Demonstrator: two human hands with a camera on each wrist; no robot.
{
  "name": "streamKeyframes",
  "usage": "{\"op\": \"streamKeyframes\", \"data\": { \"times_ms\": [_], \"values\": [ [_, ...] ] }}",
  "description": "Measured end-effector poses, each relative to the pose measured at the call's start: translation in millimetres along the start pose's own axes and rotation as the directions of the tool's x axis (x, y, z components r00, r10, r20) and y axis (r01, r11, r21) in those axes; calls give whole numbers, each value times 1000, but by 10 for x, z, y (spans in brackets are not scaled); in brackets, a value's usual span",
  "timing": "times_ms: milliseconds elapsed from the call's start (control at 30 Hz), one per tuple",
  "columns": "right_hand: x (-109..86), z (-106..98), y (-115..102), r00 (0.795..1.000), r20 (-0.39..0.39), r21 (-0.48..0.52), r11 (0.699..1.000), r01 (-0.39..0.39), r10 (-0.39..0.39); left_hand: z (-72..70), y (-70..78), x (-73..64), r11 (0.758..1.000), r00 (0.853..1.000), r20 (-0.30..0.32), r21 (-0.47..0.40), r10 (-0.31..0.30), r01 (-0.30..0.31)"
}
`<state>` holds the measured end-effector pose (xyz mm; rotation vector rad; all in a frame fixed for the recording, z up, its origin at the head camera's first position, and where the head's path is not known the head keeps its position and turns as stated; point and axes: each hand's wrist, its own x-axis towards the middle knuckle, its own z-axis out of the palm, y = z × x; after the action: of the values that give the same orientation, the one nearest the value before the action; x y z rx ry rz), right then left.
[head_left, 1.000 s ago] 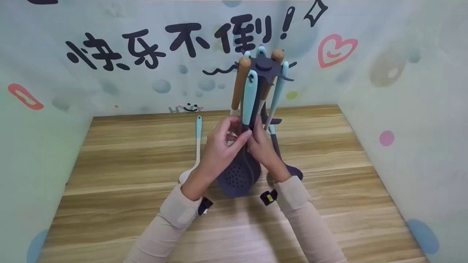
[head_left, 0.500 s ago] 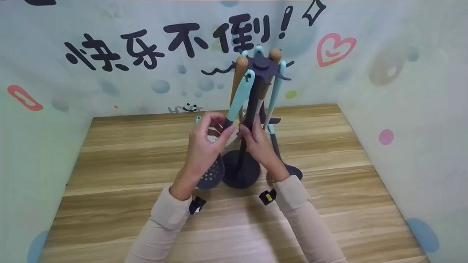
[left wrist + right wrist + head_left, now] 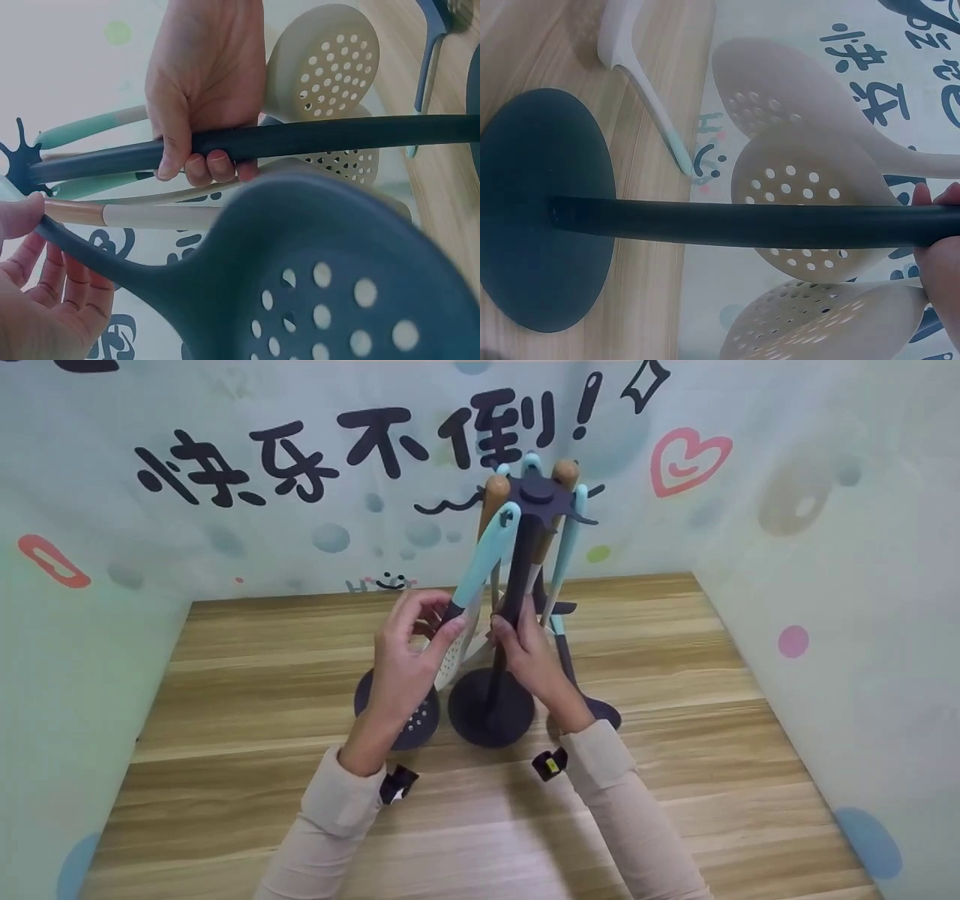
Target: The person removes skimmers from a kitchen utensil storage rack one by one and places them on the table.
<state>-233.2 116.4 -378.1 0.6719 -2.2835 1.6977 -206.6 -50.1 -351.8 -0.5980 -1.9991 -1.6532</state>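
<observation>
My left hand [image 3: 412, 649] pinches a dark skimmer with a turquoise handle [image 3: 484, 559], gripping the dark neck just below the handle. The skimmer tilts, its holed handle end at the rack's hooks; whether it is hooked I cannot tell. Its round perforated head [image 3: 225, 289] hangs low at the left, partly behind my wrist in the head view. My right hand [image 3: 529, 652] grips the dark upright pole [image 3: 742, 223] of the utensil rack. The rack's round base [image 3: 491, 709] stands on the table. Pale perforated utensils [image 3: 802, 187] hang behind the pole.
More utensils with wooden handles [image 3: 566, 476] and turquoise handles hang around the rack's hooked top [image 3: 536, 495]. A dark ladle [image 3: 602, 712] lies on the table at the right. A white ladle [image 3: 649, 90] lies on the table, seen in the right wrist view. Printed cloth [image 3: 285, 540] stands behind.
My left hand has swung the skimmer's lower end leftward, away from the pole, so it tilts and the rack's base shows. My right hand stays on the pole.
</observation>
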Motion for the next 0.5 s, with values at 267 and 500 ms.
{"op": "streamKeyframes", "data": {
  "times_ms": [267,500],
  "values": [
    [17,-2,79,1000,-7,3,1000,7,-7,-4,5,6,1000,1000,-10,-30,0,0],
    [43,13,311,1000,-1,62,998,-6,6,-3,24,-6,991,1000,-19,-129,-24,22]
  ]
}}
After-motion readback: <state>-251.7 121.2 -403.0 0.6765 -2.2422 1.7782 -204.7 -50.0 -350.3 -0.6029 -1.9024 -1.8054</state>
